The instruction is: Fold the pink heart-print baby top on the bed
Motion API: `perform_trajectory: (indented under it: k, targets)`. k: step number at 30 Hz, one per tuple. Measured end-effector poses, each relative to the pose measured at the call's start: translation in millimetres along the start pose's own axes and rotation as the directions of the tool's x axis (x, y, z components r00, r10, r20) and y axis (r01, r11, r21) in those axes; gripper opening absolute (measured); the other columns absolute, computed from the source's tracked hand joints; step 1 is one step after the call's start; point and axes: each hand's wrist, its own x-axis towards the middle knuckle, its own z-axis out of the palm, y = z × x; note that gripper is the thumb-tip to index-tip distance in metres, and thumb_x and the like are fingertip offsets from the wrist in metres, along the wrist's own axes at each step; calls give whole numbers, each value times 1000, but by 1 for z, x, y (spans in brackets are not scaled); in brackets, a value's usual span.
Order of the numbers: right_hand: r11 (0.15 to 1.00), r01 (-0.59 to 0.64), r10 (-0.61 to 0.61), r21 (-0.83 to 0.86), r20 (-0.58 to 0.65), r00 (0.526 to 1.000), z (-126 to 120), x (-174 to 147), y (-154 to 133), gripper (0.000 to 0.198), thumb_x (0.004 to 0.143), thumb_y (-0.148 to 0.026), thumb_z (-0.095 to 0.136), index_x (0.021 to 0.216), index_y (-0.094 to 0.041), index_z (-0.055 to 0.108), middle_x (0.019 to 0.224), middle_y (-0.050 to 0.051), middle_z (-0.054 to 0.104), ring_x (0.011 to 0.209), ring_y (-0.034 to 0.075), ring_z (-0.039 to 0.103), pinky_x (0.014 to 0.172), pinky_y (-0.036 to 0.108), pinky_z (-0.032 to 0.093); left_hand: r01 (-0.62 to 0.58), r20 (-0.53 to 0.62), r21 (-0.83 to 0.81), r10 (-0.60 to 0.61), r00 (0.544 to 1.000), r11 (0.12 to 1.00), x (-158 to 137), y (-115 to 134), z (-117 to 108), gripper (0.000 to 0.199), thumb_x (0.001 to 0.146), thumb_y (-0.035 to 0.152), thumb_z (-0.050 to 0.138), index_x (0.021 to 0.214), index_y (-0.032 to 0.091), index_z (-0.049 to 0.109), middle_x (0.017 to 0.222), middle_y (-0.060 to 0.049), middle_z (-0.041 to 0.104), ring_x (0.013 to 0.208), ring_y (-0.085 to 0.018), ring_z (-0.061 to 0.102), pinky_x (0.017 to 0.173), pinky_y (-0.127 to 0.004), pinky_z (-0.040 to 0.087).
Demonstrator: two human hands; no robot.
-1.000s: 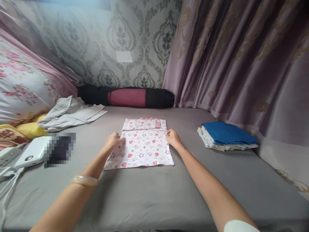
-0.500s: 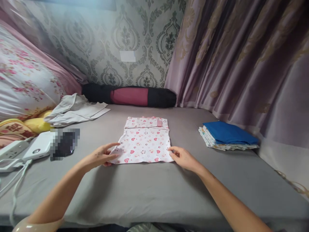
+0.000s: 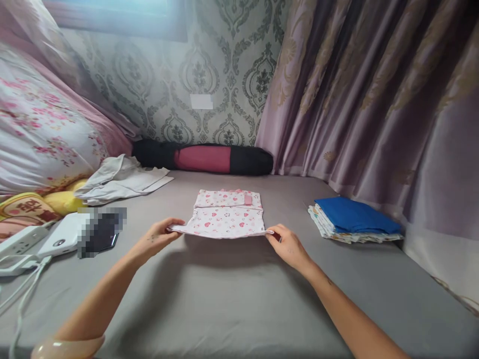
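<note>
A quilt [image 3: 41, 134] with a pink flower print bulges against the left edge of the bed [image 3: 232, 299], soft and puffy, with a yellow cushion [image 3: 63, 202] tucked under it. Below that a smooth white power bank [image 3: 62, 239] and a white power strip [image 3: 17, 242] lie near the bed's left edge, their cords trailing toward the front. A crumpled grey shirt [image 3: 121, 179] sits further back, and a long black and maroon roll [image 3: 204, 157] lies along the back edge under the patterned wallpaper.

In the middle of the grey, matte sheet lies a small cotton garment [image 3: 226, 214], white with red and pink hearts, folded into a neat rectangle. The left hand [image 3: 155, 238] pinches its near left corner between thumb and fingers, and the right hand [image 3: 290, 245] pinches the near right corner the same way. The near hem is lifted clear of the sheet and stretched taut between them, casting a shadow, while the far part rests flat.

Toward the right edge sits a flat stack of folded cloths [image 3: 354, 219], a plain blue one on top of printed ones. Behind it a glossy mauve curtain [image 3: 374, 99] hangs in heavy pleats.
</note>
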Motion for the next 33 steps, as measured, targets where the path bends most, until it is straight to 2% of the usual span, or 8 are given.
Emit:
perform_trajectory:
  k: [3,7,10,14,19,24,29,33]
  targets:
    - [1000,-1,3,17,-106,994,5,17,4,24,85,-35,50,86,-20,68,84,2,61,68,14,57,68,26,42,-2,-95,37,5,995,999,13,6,2,50,68,55,61,101,18,69,63,1,55,55,-13,44,49,-22,32]
    - [1000,-27,28,5,-192,981,15,41,11,25,84,-37,50,77,-18,65,83,4,62,72,15,59,71,25,42,-82,-222,61,93,971,995,34,10,3,41,65,53,62,81,16,70,68,-1,58,62,-14,49,51,-22,35]
    - [991,-106,90,-76,-186,978,23,58,14,26,87,-36,47,76,-18,62,81,5,64,75,16,59,71,25,41,-85,-251,-3,82,965,996,55,9,8,40,64,49,60,82,14,68,62,0,57,55,-13,47,48,-23,32]
    - [939,-290,271,-184,-121,955,32,81,11,28,94,-33,40,88,-19,63,88,6,69,81,18,61,67,24,39,-87,-276,-28,75,958,996,85,4,18,32,68,40,51,81,14,64,58,1,56,54,-14,50,50,-24,35]
    - [850,-453,446,-271,-90,891,43,106,4,32,98,-33,34,102,-19,63,103,10,68,95,22,63,70,26,40,33,-393,270,79,916,962,116,5,33,21,77,29,41,70,17,58,63,-3,59,64,-19,57,57,-27,37]
    - [815,-478,471,-327,-106,876,54,122,2,34,100,-33,28,113,-17,55,104,13,68,97,23,65,75,29,43,135,-458,431,87,885,892,133,10,46,23,87,24,35,82,19,57,82,-9,67,79,-22,62,63,-28,38]
    - [798,-451,425,-401,-157,892,63,133,7,35,102,-35,23,116,-16,50,97,13,69,92,24,67,75,31,44,194,-483,456,58,874,868,144,12,55,26,94,28,30,100,20,54,97,-14,68,90,-26,65,65,-30,39]
    - [785,-438,402,-439,-177,898,69,146,13,36,102,-36,21,116,-17,48,97,13,69,93,25,67,75,32,44,208,-496,449,49,867,869,155,10,59,29,97,31,26,106,20,51,101,-15,68,93,-28,65,67,-32,41]
